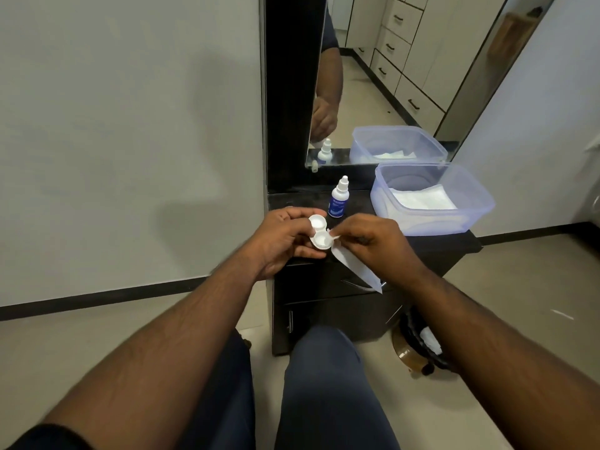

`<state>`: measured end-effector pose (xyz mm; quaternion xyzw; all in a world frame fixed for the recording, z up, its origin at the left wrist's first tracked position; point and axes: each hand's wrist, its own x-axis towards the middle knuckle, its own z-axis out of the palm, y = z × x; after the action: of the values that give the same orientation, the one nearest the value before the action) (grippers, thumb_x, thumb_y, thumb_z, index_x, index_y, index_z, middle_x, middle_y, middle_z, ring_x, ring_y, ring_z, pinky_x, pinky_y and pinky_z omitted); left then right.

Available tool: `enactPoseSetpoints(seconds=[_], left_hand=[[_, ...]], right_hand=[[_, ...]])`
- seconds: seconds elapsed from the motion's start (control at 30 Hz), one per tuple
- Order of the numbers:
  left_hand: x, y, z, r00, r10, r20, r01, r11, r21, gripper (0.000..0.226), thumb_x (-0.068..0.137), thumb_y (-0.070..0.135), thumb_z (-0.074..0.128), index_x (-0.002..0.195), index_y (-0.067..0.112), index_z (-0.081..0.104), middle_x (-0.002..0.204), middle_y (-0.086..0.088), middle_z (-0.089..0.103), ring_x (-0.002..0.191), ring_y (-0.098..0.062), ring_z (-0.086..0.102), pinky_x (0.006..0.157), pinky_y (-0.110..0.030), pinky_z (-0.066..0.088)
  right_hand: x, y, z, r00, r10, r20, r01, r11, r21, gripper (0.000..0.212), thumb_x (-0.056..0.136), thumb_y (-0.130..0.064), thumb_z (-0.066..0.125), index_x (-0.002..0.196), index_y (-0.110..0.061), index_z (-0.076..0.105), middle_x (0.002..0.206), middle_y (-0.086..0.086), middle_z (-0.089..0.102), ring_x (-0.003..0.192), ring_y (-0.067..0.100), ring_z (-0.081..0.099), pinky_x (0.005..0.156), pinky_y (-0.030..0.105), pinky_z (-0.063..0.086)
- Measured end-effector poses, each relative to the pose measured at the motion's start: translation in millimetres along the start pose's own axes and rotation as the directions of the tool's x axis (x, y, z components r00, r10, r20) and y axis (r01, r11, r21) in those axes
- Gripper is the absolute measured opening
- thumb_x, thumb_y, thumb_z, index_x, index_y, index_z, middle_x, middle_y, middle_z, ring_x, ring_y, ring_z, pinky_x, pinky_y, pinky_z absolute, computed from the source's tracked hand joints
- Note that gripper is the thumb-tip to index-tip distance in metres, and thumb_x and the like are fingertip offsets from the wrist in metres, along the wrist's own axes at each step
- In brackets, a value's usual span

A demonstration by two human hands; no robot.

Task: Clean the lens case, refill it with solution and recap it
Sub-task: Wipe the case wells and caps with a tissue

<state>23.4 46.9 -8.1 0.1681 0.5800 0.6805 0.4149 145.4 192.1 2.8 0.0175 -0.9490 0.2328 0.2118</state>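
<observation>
The uncapped lens case [318,234] is gripped by the left hand [285,241] above the table [357,206]; a tissue [355,269] is pinched by the right hand [370,243]. If wiped hard, the case could be knocked loose.

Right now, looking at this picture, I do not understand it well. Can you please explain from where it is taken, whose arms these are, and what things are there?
There is no machine here. A camera worn on a person's head looks forward and down, so the arms belong to the wearer. The left hand holds an open white lens case with two round wells and no caps on. The right hand pinches a white tissue, pressing its corner against the case's edge. Behind, on a dark cabinet, stand a capped solution bottle and a clear plastic tub with white tissues inside. A mirror behind them repeats the bottle and tub. A bin sits on the floor.
</observation>
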Motion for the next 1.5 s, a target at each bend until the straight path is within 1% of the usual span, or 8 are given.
enactPoseSetpoints(seconds=[0.2, 0.33, 0.6, 0.8, 0.93, 1.07, 1.3, 1.5], left_hand=[[2, 4, -2, 0.995, -0.087, 0.054, 0.084, 0.995, 0.057, 0.031, 0.087, -0.007, 0.053, 0.112, 0.005, 0.068, 0.102, -0.014, 0.07, 0.085, -0.032, 0.072, 0.068, -0.039, 0.062], [0, 7, 2, 0.994, -0.101, 0.042, 0.093, 0.984, 0.154, 0.027, 0.089, -0.005, 0.056, 0.11, 0.006, 0.069, 0.102, -0.016, 0.071, 0.081, -0.03, 0.073, 0.059, -0.03, 0.061], [2, 1, 5, 0.998, -0.053, -0.028, 0.057, 0.984, 0.168, 0.026, 0.088, -0.002, 0.061, 0.111, 0.007, 0.069, 0.102, -0.015, 0.072, 0.081, -0.029, 0.073, 0.063, -0.036, 0.062], [6, -5, 10, 0.993, 0.011, -0.117, 0.002, 0.994, 0.112, 0.041, 0.085, -0.01, 0.056, 0.119, 0.011, 0.066, 0.104, -0.012, 0.072, 0.074, -0.022, 0.07, 0.062, -0.034, 0.061], [8, -6, 7, 0.99, 0.015, -0.137, 0.0, 0.994, 0.105, 0.045, 0.083, -0.01, 0.055, 0.119, 0.015, 0.067, 0.106, -0.014, 0.071, 0.075, -0.028, 0.067, 0.067, -0.038, 0.061], [6, -5, 8, 0.99, 0.021, -0.141, -0.002, 0.991, 0.135, 0.04, 0.082, -0.008, 0.056, 0.112, 0.013, 0.07, 0.103, -0.012, 0.071, 0.067, -0.019, 0.067, 0.059, -0.03, 0.057], [1, -3, 10, 0.985, 0.023, -0.171, -0.001, 0.992, 0.127, 0.035, 0.078, -0.009, 0.062, 0.105, 0.012, 0.066, 0.103, -0.015, 0.067, 0.071, -0.027, 0.072, 0.056, -0.03, 0.058], [0, 1, 9, 0.995, -0.024, -0.094, 0.034, 0.994, 0.099, 0.043, 0.084, -0.01, 0.057, 0.116, 0.015, 0.067, 0.101, -0.007, 0.069, 0.082, -0.03, 0.073, 0.067, -0.034, 0.062]], right_hand=[[3, -4, -9, 0.937, -0.261, 0.23, 0.314, 0.92, -0.234, 0.026, 0.071, 0.0, 0.077, 0.097, -0.003, 0.072, 0.091, 0.013, 0.07, 0.08, 0.027, 0.067, 0.068, 0.031, 0.053], [5, -3, -9, 0.896, -0.3, 0.327, 0.397, 0.871, -0.29, 0.032, 0.062, 0.003, 0.082, 0.093, -0.001, 0.072, 0.087, 0.017, 0.071, 0.073, 0.03, 0.067, 0.063, 0.033, 0.054], [-1, 1, 7, 0.943, -0.221, 0.247, 0.281, 0.93, -0.239, 0.02, 0.083, -0.017, 0.059, 0.093, -0.004, 0.071, 0.083, 0.012, 0.066, 0.071, 0.027, 0.061, 0.06, 0.033, 0.051], [-8, -12, 33, 1.0, 0.013, 0.013, -0.01, 0.968, -0.251, 0.01, 0.082, -0.012, 0.065, 0.084, -0.004, 0.072, 0.076, 0.01, 0.064, 0.072, 0.024, 0.059, 0.064, 0.029, 0.044], [-8, -26, 49, 0.969, 0.168, -0.18, -0.202, 0.96, -0.193, 0.012, 0.086, -0.012, 0.063, 0.082, -0.003, 0.069, 0.077, 0.01, 0.062, 0.073, 0.022, 0.057, 0.069, 0.028, 0.043], [0, -33, 53, 0.898, 0.38, -0.219, -0.408, 0.908, -0.096, 0.026, 0.093, -0.023, 0.055, 0.107, -0.005, 0.067, 0.1, 0.009, 0.065, 0.09, 0.017, 0.057, 0.087, 0.027, 0.045], [-10, -26, 46, 0.932, 0.28, -0.23, -0.315, 0.94, -0.134, 0.018, 0.09, -0.014, 0.06, 0.095, 0.0, 0.07, 0.087, 0.014, 0.065, 0.076, 0.017, 0.054, 0.073, 0.027, 0.044], [-14, -21, 32, 0.995, 0.086, -0.058, -0.098, 0.961, -0.26, 0.012, 0.076, -0.005, 0.074, 0.086, 0.0, 0.069, 0.079, 0.015, 0.067, 0.069, 0.026, 0.062, 0.064, 0.032, 0.051]])
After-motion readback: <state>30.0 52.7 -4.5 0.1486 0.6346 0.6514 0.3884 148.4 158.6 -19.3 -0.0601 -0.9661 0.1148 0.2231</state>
